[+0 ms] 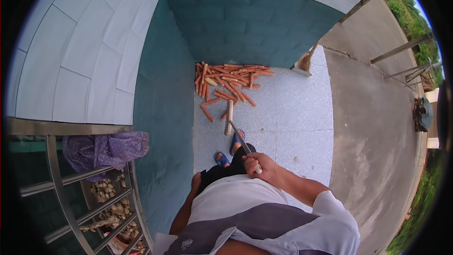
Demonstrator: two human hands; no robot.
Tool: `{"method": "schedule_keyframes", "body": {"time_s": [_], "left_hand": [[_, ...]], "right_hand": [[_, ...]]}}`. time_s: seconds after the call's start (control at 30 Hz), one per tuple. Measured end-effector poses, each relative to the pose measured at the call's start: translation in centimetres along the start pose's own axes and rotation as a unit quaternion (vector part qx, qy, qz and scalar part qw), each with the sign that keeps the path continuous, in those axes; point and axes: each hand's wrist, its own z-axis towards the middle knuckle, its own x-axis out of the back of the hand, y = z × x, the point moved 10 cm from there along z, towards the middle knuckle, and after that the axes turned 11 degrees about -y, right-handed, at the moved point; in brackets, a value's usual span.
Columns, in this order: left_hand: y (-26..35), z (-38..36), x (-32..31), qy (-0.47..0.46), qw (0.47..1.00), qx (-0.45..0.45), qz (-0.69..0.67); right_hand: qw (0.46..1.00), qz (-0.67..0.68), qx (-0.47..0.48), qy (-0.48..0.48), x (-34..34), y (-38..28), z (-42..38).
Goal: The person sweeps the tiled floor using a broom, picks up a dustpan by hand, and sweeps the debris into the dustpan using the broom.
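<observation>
My right hand (260,166) is closed round the upper end of a long-handled floor tool (241,138), which has a thin grey shaft and a pale crosswise head. Its head (230,117) is low over the floor in front of my feet, by the nearest cobs; whether it is a mop or a broom I cannot make out. Beyond it lies a heap of reddish corn cobs (231,76), with one paler yellowish cob (211,81) among them. My left hand (196,182) hangs beside my hip against the dark shorts; its fingers are mostly hidden.
Teal walls (255,23) meet in a corner behind the cobs. On my left stands a metal rack (71,184) with a purple cloth (104,151) and garlic bulbs (106,193). The speckled tile floor (302,113) borders a concrete yard (368,123) on the right.
</observation>
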Motion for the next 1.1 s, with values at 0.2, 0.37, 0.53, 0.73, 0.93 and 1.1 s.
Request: {"method": "schedule_keyframes", "body": {"time_s": [0.2, 0.37, 0.53, 0.73, 0.93, 1.1], "left_hand": [[-4.2, -2.3, -0.7, 0.009, 0.999, 0.045, -0.023], [-6.6, -5.2, -0.4, 0.011, 0.998, 0.056, 0.004], [-8.7, -6.9, 0.4, 0.022, 0.996, 0.079, 0.026], [-10.3, -6.7, 0.7, -0.018, 0.991, 0.054, 0.118], [-9.1, -7.1, 1.0, -0.01, 0.995, 0.013, 0.101], [-12.2, -6.6, -0.8, 0.032, 0.998, 0.022, 0.049]], "right_hand": [[0.994, -0.009, -0.102, -0.047, -0.9, 0.3, 9.7], [0.996, 0.032, -0.075, -0.023, 4.6, -3.2, 16.6], [0.997, 0.003, -0.06, -0.047, 4.1, -6.7, 11.3], [0.982, -0.186, 0.028, -0.017, 2.5, -13.5, 9.6], [0.937, -0.342, 0.055, 0.049, 1.9, -12.0, 9.7], [0.921, -0.38, 0.03, 0.08, 1.1, -3.4, 5.5]]}}
